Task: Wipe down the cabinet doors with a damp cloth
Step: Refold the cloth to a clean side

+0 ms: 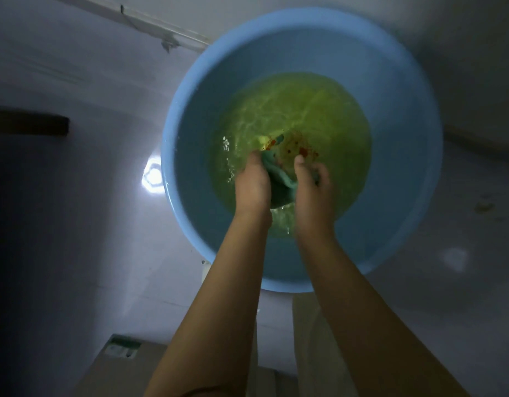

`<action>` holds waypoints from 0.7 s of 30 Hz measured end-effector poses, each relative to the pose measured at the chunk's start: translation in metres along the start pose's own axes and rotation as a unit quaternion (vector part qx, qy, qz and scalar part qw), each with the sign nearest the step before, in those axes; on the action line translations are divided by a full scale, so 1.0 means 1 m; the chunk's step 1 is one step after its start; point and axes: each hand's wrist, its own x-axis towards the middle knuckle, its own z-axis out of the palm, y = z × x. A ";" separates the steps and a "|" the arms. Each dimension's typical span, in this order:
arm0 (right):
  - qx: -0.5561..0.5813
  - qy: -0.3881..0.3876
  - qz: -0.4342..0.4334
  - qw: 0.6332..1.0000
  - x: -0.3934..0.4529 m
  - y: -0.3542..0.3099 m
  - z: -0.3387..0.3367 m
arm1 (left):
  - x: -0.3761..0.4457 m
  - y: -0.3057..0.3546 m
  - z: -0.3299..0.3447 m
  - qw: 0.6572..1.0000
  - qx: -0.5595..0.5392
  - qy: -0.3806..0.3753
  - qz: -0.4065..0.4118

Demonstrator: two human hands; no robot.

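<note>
Blue plastic forms the wide round basin [190, 116], which sits on a pale floor [75, 224] and holds shallow rippled water [290, 110] that looks yellow-green over the basin's bottom. A coloured pattern in red and yellow shows on that bottom near the middle, blurred by the water. 2 bare forearms reach in over the basin's near rim. The left hand [252, 186] and the right hand [313, 190] lie side by side, both with fingers curled round a teal cloth [279, 181], which is bunched between them at the water's surface, toward the near side of the basin. The cloth's lower fold dips into the water; how much of it lies under the right hand cannot be told. A bright patch of reflected light [153, 176] shows on the floor just beside the basin's left rim. A cardboard box [124, 365] stands at the bottom left, well apart from the basin.
</note>
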 end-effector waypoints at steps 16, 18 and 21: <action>0.133 -0.064 0.019 0.989 0.013 0.004 0.017 | -0.005 -0.007 0.019 0.953 0.130 -0.078 0.261; 0.116 -0.041 0.003 0.992 0.015 0.004 0.016 | -0.006 -0.007 0.018 0.956 0.138 -0.095 0.242; 0.090 -0.022 -0.010 0.996 0.016 0.002 0.014 | -0.009 -0.005 0.018 0.961 0.116 -0.103 0.229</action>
